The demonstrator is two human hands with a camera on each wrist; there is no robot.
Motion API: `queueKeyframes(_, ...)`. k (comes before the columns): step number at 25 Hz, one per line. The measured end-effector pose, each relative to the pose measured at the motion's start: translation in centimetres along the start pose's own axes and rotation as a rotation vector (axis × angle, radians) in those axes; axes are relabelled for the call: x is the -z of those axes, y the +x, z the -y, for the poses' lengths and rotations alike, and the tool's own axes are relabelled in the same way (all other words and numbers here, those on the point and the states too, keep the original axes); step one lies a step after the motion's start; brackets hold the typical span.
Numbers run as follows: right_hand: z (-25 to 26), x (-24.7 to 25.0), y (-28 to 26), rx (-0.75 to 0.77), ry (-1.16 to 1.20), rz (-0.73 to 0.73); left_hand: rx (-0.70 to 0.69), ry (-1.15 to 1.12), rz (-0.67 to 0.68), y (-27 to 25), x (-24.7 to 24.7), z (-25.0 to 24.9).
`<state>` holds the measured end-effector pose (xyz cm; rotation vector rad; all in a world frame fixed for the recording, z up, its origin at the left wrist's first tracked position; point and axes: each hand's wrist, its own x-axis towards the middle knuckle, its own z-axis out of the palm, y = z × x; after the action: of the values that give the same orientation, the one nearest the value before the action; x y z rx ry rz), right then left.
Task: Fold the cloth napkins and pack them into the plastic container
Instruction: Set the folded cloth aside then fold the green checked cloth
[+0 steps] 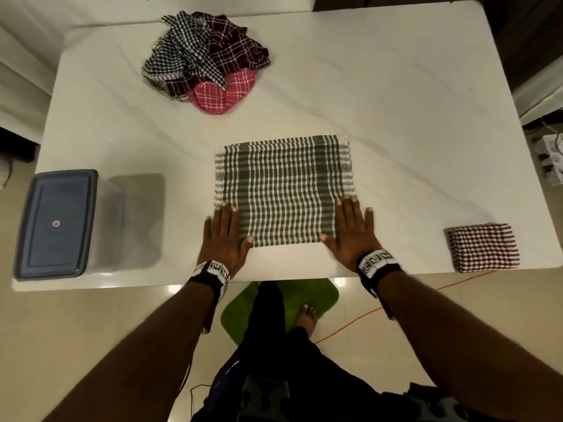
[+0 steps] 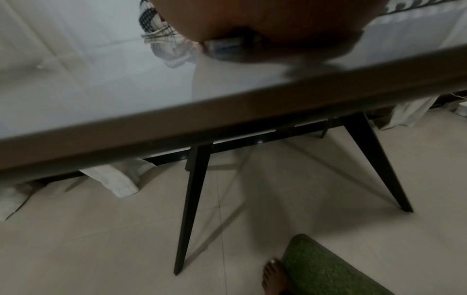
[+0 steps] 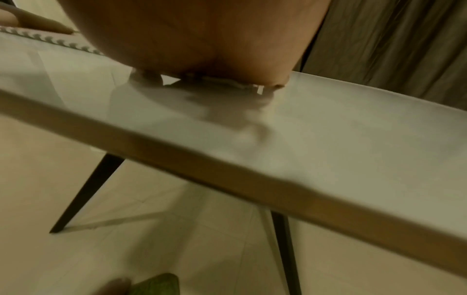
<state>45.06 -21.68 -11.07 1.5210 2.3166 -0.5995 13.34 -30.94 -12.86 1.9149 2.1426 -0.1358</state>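
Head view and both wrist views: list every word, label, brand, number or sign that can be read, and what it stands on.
No text can be read in any view.
Container lid: a small round red sticker, too small and blurred to read.
Wristbands on the left hand and right hand: black-and-white coded squares, no letters.
Wrist views: no markings show.

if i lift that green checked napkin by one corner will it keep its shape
Probably not: the green checked napkin looks like thin woven cloth, so it would likely droop and unfold. It also seems light and may slide on the glossy table, which may be why both hands press it.
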Motion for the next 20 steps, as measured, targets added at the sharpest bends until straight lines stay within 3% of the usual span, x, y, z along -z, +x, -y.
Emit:
queueKeyframes(9, -3.0, -2.8, -6.5, 0.209, -0.185, 0.034, -0.134, 0.114, 0.119, -8.6, -0.7, 1.2)
queueKeyframes(14, -4.3, -3.3, -8.2, 0.272, -0.137, 0.005, -0.168, 0.015, 0.016, -10.6, -0.9, 2.1)
queueKeyframes(17, -5.0, -2.8, -9.5, 0.324, 0.079, -0.075, -0.179, -0.199, -0.06, -11.5, -0.1, 3.4)
queueKeyframes(20, -3.5, 1.0, -9.8, 0.038, 0.635, -0.153, 0.09, -0.514, -0.095, -11.6, 3.1, 3.7)
